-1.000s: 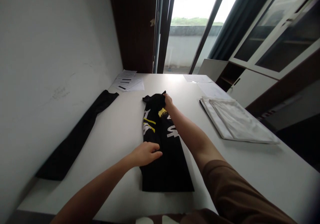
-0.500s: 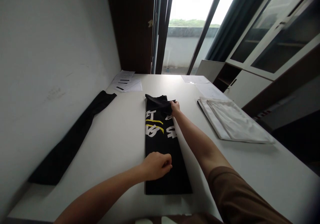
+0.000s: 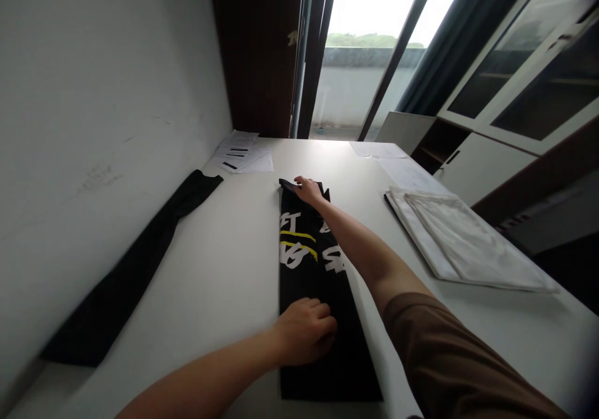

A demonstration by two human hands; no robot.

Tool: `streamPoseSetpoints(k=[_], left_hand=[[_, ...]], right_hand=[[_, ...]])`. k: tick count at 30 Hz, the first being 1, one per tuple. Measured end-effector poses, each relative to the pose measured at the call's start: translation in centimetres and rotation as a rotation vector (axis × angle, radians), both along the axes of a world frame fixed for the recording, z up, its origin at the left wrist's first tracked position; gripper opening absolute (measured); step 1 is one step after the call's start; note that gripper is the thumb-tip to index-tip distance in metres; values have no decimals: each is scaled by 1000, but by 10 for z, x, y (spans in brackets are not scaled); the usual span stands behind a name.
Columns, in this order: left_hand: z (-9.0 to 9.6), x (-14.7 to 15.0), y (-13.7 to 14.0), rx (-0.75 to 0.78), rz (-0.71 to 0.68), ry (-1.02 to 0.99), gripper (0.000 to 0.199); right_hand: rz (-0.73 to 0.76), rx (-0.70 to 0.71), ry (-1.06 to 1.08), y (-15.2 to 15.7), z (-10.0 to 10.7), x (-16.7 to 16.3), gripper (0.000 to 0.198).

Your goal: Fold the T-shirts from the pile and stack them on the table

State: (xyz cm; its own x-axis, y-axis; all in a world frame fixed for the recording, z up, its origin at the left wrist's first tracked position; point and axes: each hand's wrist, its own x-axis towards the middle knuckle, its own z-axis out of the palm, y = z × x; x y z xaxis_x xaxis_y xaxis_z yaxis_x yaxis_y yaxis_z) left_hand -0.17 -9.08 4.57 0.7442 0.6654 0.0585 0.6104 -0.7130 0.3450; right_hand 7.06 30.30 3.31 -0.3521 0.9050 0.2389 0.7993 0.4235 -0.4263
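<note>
Black and printed in white and yellow, the garment [image 3: 312, 283] has the right hand [image 3: 307, 190] across its far end, fingers partly spread; I cannot tell whether any cloth is pinched beneath them. Over the garment's near half, the left hand [image 3: 305, 332] is loosely curled, knuckles up. Its palm is turned from my view, so I can't say whether it grips anything or even presses on the fabric. The garment lies long and narrow, lettering upward, on the white table [image 3: 238, 263].

I judge the step in hand to be laying a folded layer straight and smoothing the far end. To me, the next move calls for a light, even press there, with the near end steadied against sliding.

Further out, a dark cloth [image 3: 140, 269] lies left of the garment, along the wall; white folded fabric [image 3: 472, 238] lies well to its right. Loose papers [image 3: 246, 156] sit beyond it to the left, pale sheets [image 3: 377, 149] beyond it to the right.

Some lettering is hidden by the right forearm, and the garment's far folds are too dark for me to separate. I can't read the papers. The brown sleeve [image 3: 440, 338] runs out of view.
</note>
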Motion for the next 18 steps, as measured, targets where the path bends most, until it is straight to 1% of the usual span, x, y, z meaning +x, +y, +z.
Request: streamPoseSetpoints(k=[3, 5, 7, 9, 11, 14, 16, 18], left_hand=[[1, 0, 1, 2, 10, -11, 15], [1, 0, 2, 1, 7, -15, 14], [-1, 0, 3, -5, -2, -24, 15], [-2, 0, 4, -10, -3, -36, 15], [-4, 1, 4, -14, 5, -41, 15], [-6, 3, 5, -23, 12, -37, 15], [-6, 4, 6, -32, 10, -37, 15], [-6, 4, 7, -42, 4, -38, 15]], right_hand=[[82, -75, 25, 17, 1, -18, 49], [91, -176, 50, 30, 4, -23, 56], [111, -291, 69, 41, 8, -25, 51], [154, -373, 67, 51, 11, -26, 35], [186, -370, 75, 57, 13, -26, 26], [209, -331, 109, 63, 13, -27, 34], [247, -360, 120, 65, 11, -29, 38], [291, -391, 152, 68, 8, -30, 38]])
